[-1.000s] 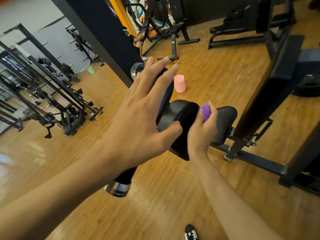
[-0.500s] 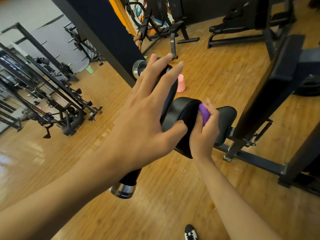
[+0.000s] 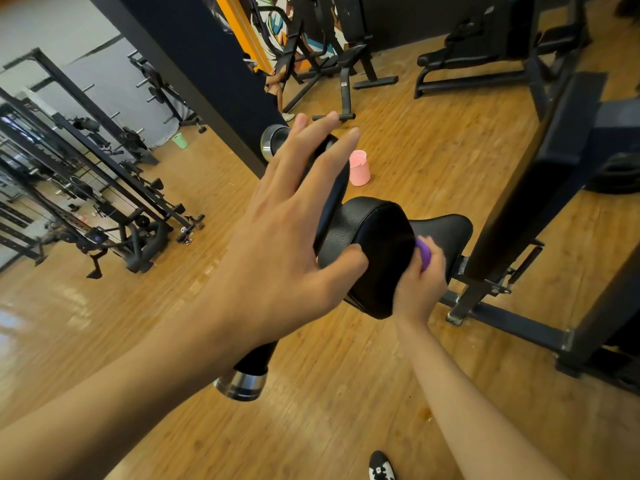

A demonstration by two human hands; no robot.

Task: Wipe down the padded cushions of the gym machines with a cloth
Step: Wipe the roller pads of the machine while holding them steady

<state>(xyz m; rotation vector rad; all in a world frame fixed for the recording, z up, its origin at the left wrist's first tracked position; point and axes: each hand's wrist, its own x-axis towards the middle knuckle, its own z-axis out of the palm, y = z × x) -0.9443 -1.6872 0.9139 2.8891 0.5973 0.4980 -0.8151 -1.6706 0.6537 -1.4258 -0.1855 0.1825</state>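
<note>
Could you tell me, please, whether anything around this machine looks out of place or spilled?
A pink cup stands upright on the wooden floor beyond the cushion, and a green cup sits by the far racks; neither looks spilled. A small dark spot marks the floor near the shoe.

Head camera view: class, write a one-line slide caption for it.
Right hand presses a purple cloth to the black padded cushion while the flat left hand rests on the black chrome-capped bar.

Left grip (image 3: 284,244), right grip (image 3: 420,282) and both forearms (image 3: 138,386) are bare; the sneaker (image 3: 381,467) is black and white.
</note>
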